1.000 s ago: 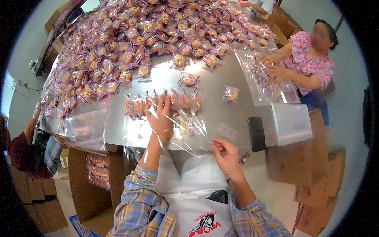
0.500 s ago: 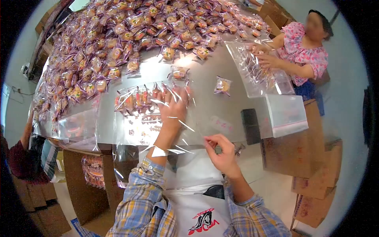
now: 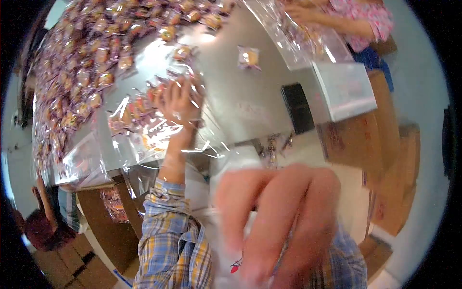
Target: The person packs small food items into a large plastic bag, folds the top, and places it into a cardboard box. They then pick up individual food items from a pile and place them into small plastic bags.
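Observation:
My left hand (image 3: 180,103) lies inside a clear plastic bag (image 3: 159,139) on the steel table (image 3: 226,96), fingers spread over a row of wrapped snack packets (image 3: 132,108) in the bag. My right hand (image 3: 279,216) is raised close to the camera, large and blurred. Its fingers are apart and point down, and I see nothing in it. It hides part of my apron and the table's near edge.
A big heap of wrapped snack packets (image 3: 82,53) covers the table's far left. One loose packet (image 3: 249,57) lies alone. A black flat object (image 3: 298,108) and a stack of clear bags (image 3: 344,89) sit at the right edge. A co-worker's arm (image 3: 337,21) handles a bag. Cardboard boxes (image 3: 385,159) stand right.
My right hand let go of the bag's edge and rose toward the camera. The view tipped down and tilted. My left hand stays in the bag on the packets.

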`<move>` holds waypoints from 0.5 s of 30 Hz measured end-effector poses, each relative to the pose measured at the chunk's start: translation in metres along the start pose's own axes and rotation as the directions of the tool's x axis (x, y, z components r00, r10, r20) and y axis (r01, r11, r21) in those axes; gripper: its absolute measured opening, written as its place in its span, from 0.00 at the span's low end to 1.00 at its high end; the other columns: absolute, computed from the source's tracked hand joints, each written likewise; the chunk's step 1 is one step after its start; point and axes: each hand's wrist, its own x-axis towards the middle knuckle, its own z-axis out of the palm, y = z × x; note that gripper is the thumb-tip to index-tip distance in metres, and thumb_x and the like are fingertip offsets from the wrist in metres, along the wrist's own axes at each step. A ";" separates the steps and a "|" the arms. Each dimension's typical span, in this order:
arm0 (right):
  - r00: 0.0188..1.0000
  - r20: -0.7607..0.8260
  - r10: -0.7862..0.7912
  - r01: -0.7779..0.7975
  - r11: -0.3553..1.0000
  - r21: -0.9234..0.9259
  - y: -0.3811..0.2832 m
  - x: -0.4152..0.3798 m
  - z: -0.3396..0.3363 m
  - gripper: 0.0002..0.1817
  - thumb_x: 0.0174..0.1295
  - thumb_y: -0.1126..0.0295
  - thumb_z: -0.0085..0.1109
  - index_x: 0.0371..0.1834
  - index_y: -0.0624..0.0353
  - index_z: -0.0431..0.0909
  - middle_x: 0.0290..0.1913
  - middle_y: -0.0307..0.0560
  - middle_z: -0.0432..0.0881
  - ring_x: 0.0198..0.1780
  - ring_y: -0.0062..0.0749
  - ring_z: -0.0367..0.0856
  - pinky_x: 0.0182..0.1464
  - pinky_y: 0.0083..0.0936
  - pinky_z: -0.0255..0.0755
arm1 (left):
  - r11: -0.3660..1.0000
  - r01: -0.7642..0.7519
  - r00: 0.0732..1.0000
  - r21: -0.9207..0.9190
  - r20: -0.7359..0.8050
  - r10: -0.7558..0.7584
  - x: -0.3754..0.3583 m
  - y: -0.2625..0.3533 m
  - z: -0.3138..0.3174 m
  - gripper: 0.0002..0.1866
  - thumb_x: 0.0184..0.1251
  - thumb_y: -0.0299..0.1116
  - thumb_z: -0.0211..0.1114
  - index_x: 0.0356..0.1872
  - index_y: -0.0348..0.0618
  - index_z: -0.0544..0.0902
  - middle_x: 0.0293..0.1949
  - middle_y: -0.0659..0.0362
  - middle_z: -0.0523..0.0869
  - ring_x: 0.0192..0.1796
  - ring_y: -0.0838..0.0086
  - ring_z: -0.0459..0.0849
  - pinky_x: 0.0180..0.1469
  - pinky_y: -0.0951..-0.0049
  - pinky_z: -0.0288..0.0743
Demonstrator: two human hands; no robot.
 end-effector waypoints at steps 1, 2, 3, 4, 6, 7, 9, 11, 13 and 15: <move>0.998 0.052 -0.039 0.037 0.998 0.041 -0.001 0.008 0.010 0.11 0.67 0.67 0.67 0.49 0.59 0.81 0.46 0.53 0.81 0.44 0.41 0.80 0.45 0.34 0.73 | 1.000 -0.017 1.000 -0.014 -0.023 0.017 -0.003 -0.006 0.009 0.17 0.63 0.38 0.69 0.53 0.54 0.88 0.56 0.63 0.89 0.64 0.67 0.82 0.74 0.49 0.59; 0.995 0.082 -0.054 0.048 0.996 0.078 0.000 0.012 0.020 0.12 0.67 0.67 0.67 0.49 0.59 0.81 0.47 0.53 0.81 0.45 0.42 0.80 0.46 0.35 0.73 | 0.999 -0.027 0.998 -0.022 -0.053 0.026 -0.004 -0.009 0.010 0.18 0.62 0.37 0.69 0.54 0.55 0.88 0.56 0.64 0.89 0.64 0.67 0.82 0.73 0.51 0.60; 0.995 0.089 -0.054 0.046 0.995 0.086 -0.001 0.014 0.025 0.12 0.67 0.67 0.67 0.50 0.59 0.81 0.47 0.54 0.81 0.46 0.42 0.80 0.46 0.35 0.73 | 0.998 -0.056 0.998 -0.022 -0.033 0.055 -0.008 -0.013 0.006 0.18 0.64 0.37 0.68 0.55 0.56 0.88 0.57 0.64 0.89 0.64 0.67 0.82 0.73 0.52 0.59; 0.994 0.099 -0.052 0.042 0.995 0.094 -0.001 0.014 0.027 0.13 0.67 0.67 0.67 0.50 0.59 0.80 0.48 0.54 0.80 0.46 0.43 0.79 0.47 0.36 0.73 | 0.998 -0.051 0.998 0.022 -0.026 0.052 -0.008 -0.014 0.005 0.19 0.65 0.41 0.70 0.58 0.57 0.88 0.58 0.63 0.88 0.64 0.67 0.82 0.73 0.51 0.57; 0.994 0.100 -0.041 0.030 0.994 0.103 0.000 0.014 0.031 0.14 0.66 0.66 0.68 0.51 0.59 0.80 0.48 0.55 0.80 0.47 0.44 0.79 0.48 0.36 0.72 | 0.997 -0.040 0.998 0.064 -0.043 0.043 -0.010 -0.015 0.001 0.21 0.65 0.45 0.72 0.60 0.61 0.88 0.58 0.65 0.88 0.65 0.67 0.81 0.74 0.50 0.56; 0.994 0.104 -0.033 0.021 0.993 0.114 0.002 0.013 0.033 0.15 0.66 0.66 0.68 0.52 0.59 0.80 0.49 0.55 0.80 0.48 0.44 0.79 0.49 0.37 0.72 | 0.994 -0.054 0.997 0.094 -0.054 0.059 -0.009 -0.018 -0.001 0.22 0.64 0.47 0.72 0.60 0.63 0.88 0.58 0.65 0.88 0.65 0.68 0.81 0.74 0.50 0.55; 0.994 0.107 -0.022 0.010 0.993 0.115 0.006 0.011 0.037 0.16 0.66 0.65 0.68 0.53 0.59 0.79 0.50 0.56 0.79 0.49 0.45 0.78 0.50 0.38 0.72 | 0.986 -0.080 0.993 0.148 -0.071 0.092 -0.010 -0.025 0.000 0.24 0.62 0.50 0.73 0.61 0.66 0.88 0.59 0.66 0.88 0.65 0.68 0.80 0.74 0.49 0.54; 0.994 0.111 -0.013 0.000 0.992 0.123 0.010 0.010 0.038 0.17 0.65 0.65 0.69 0.54 0.59 0.79 0.51 0.57 0.79 0.50 0.47 0.78 0.51 0.38 0.71 | 0.975 -0.095 0.994 0.202 -0.035 0.104 -0.016 -0.036 0.002 0.24 0.62 0.51 0.73 0.60 0.67 0.88 0.58 0.66 0.88 0.64 0.68 0.80 0.74 0.51 0.54; 0.992 0.123 -0.003 -0.013 0.992 0.127 0.012 0.011 0.035 0.18 0.65 0.64 0.69 0.54 0.59 0.78 0.52 0.57 0.78 0.51 0.48 0.77 0.52 0.39 0.71 | 0.975 -0.087 0.987 0.206 -0.118 0.113 -0.020 -0.050 0.023 0.23 0.61 0.53 0.72 0.59 0.68 0.89 0.58 0.66 0.88 0.64 0.69 0.80 0.72 0.54 0.54; 0.993 0.117 0.010 -0.025 0.992 0.123 0.015 0.013 0.035 0.20 0.65 0.64 0.69 0.55 0.59 0.78 0.53 0.58 0.78 0.52 0.49 0.76 0.53 0.40 0.71 | 0.983 -0.042 0.992 0.177 -0.106 0.061 -0.018 -0.047 0.022 0.23 0.60 0.51 0.72 0.58 0.69 0.89 0.58 0.67 0.88 0.64 0.70 0.80 0.72 0.55 0.55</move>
